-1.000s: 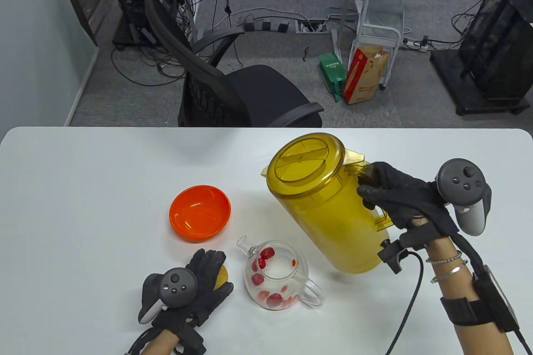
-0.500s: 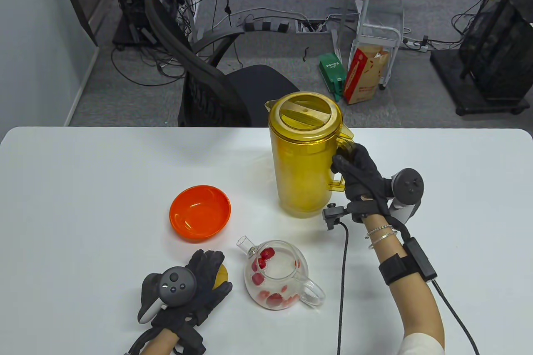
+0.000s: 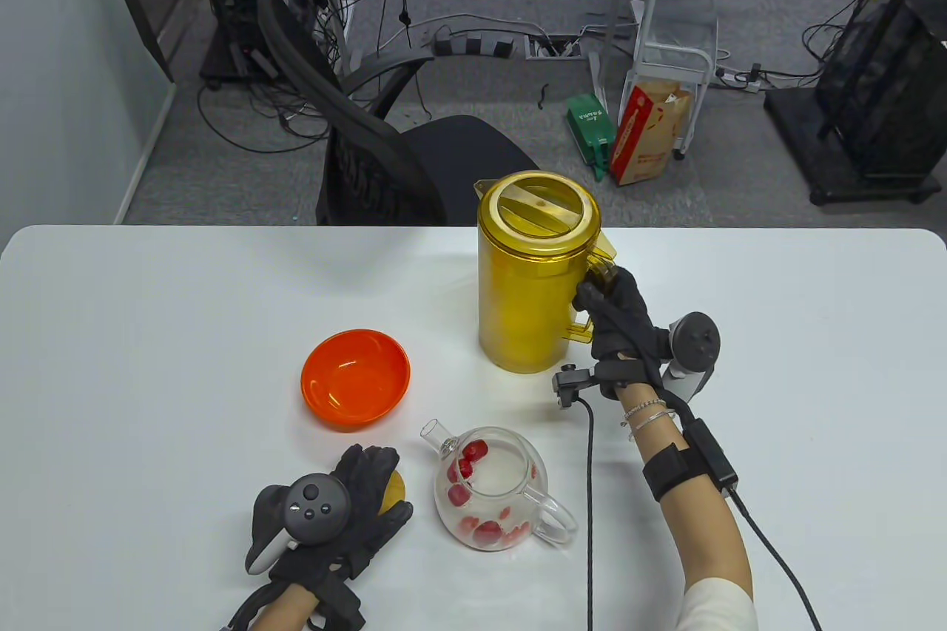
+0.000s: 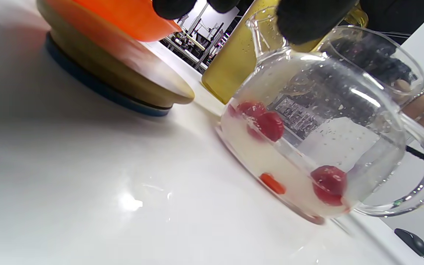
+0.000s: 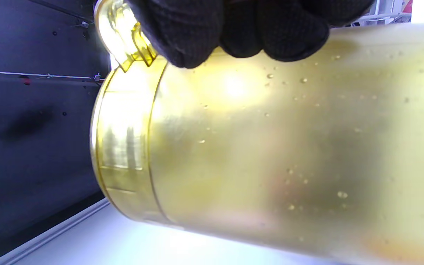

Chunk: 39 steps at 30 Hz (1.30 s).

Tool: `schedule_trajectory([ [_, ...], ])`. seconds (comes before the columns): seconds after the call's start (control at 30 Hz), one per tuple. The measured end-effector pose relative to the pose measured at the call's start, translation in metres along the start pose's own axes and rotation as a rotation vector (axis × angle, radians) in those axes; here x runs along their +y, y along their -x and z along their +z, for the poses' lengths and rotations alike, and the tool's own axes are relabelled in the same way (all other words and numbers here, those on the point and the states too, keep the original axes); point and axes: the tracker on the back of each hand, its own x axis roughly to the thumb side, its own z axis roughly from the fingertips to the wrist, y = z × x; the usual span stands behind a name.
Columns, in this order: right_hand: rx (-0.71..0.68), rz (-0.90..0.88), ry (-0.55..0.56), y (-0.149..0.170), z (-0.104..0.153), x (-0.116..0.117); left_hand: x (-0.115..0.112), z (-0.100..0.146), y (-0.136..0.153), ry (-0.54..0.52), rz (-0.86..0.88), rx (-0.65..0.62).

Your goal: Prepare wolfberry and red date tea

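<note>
A glass teapot (image 3: pixel 492 487) holding water and several red dates (image 3: pixel 473 464) stands near the table's front. It fills the left wrist view (image 4: pixel 326 121). A yellow lidded pitcher (image 3: pixel 533 283) stands upright behind it. My right hand (image 3: pixel 610 309) grips the pitcher's handle; the right wrist view shows its fingers (image 5: pixel 234 25) wrapped on the handle above the pitcher's wall (image 5: pixel 271 147). My left hand (image 3: pixel 370 487) lies open, fingers spread over a round wooden lid (image 3: pixel 394 489) left of the teapot. The lid (image 4: pixel 123 84) lies flat on the table.
An orange bowl (image 3: pixel 355 378) sits left of the pitcher, behind my left hand. A black office chair (image 3: pixel 414 165) stands beyond the table's far edge (image 3: pixel 296 228). My right wrist's cable (image 3: pixel 590 498) trails across the table right of the teapot.
The pitcher was tilted and held up to the right of the teapot. It now stands upright on the table farther back, my right hand still on its handle. My left hand has not moved.
</note>
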Motion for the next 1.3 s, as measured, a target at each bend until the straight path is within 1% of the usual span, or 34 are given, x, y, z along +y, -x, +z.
schedule_trajectory([
  [0.2, -0.004, 0.026, -0.034, -0.001, 0.001, -0.002, 0.0, 0.0, 0.0, -0.002, -0.003, -0.002],
  [0.33, -0.002, 0.096, -0.06, -0.007, 0.003, -0.004, 0.001, 0.0, 0.0, -0.009, -0.006, -0.005],
  [0.4, 0.016, 0.174, -0.063, -0.013, 0.005, -0.007, 0.001, 0.0, 0.0, -0.011, -0.009, -0.007],
  [0.53, -0.003, 0.436, -0.111, -0.03, 0.009, -0.019, 0.001, 0.0, -0.001, -0.015, -0.013, -0.015],
  [0.57, -0.007, 0.475, -0.125, -0.033, 0.011, -0.021, 0.001, 0.0, -0.001, -0.017, -0.014, -0.016],
  [0.6, -0.011, 0.538, -0.148, -0.038, 0.016, -0.024, 0.001, 0.0, -0.001, -0.019, -0.016, -0.018],
  [0.7, -0.029, 0.684, -0.132, -0.047, 0.034, -0.034, 0.001, 0.0, 0.0, -0.018, -0.019, -0.017],
  [0.87, -0.061, 0.855, -0.259, -0.057, 0.072, -0.045, -0.001, 0.0, 0.0, -0.007, -0.018, -0.013],
  [1.0, -0.079, 0.965, -0.352, -0.06, 0.111, -0.052, -0.003, 0.0, 0.0, 0.008, -0.021, -0.009],
  [1.1, -0.042, 1.01, -0.386, -0.057, 0.134, -0.057, -0.003, 0.0, 0.0, 0.006, -0.02, -0.009],
  [1.17, -0.028, 0.997, -0.387, -0.052, 0.15, -0.062, -0.002, 0.0, -0.001, -0.002, -0.027, -0.011],
  [1.3, -0.035, 1.0, -0.389, -0.041, 0.17, -0.066, -0.002, -0.001, -0.001, -0.001, -0.028, -0.012],
])
